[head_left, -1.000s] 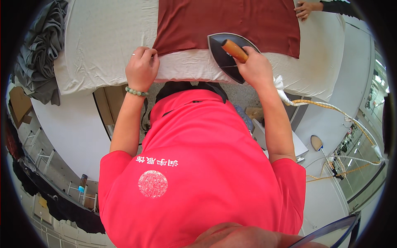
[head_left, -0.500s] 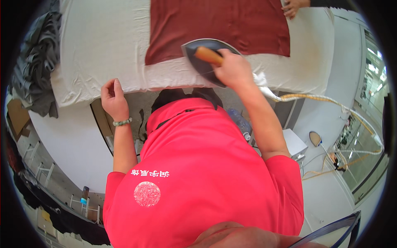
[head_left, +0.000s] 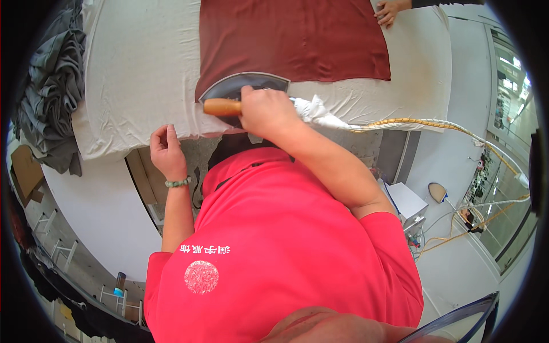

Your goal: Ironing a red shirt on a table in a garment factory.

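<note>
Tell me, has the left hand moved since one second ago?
Yes. The left hand came off the white padded table, back toward the person; it is now open at the table's near edge, left of the iron.

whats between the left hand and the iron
In the head view, only the white padded cover of the ironing table lies between the left hand and the iron; the stretch bears nothing else.

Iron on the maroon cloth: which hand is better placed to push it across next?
Right, most likely. The right hand grips the iron by its wooden handle at the maroon cloth near edge. The left hand is off the cloth, at the padded table front edge, holding nothing.
</note>
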Demonstrator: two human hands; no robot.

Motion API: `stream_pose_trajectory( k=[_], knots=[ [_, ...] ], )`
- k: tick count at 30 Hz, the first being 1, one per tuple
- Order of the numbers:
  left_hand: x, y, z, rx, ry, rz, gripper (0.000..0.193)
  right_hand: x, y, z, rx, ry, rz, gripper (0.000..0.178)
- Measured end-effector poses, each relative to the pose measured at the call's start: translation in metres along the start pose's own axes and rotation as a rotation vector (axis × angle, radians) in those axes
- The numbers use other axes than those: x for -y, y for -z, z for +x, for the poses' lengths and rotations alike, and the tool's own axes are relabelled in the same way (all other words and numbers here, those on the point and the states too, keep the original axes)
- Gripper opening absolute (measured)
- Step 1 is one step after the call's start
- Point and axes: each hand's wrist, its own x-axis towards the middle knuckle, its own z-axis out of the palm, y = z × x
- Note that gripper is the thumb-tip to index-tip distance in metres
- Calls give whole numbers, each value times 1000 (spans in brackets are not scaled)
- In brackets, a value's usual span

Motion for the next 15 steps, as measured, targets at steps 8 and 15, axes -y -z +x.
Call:
stream_pose_trajectory(
  k=[8, 15],
  knots=[
    [-9, -8, -2, 12, -92, 96, 12, -55, 22, -19, -11, -202, -43, 30],
    [-27, -4, -3, -64, -221, 354, 14, -119, 44, -38, -104, -400, 33, 37]
  ],
)
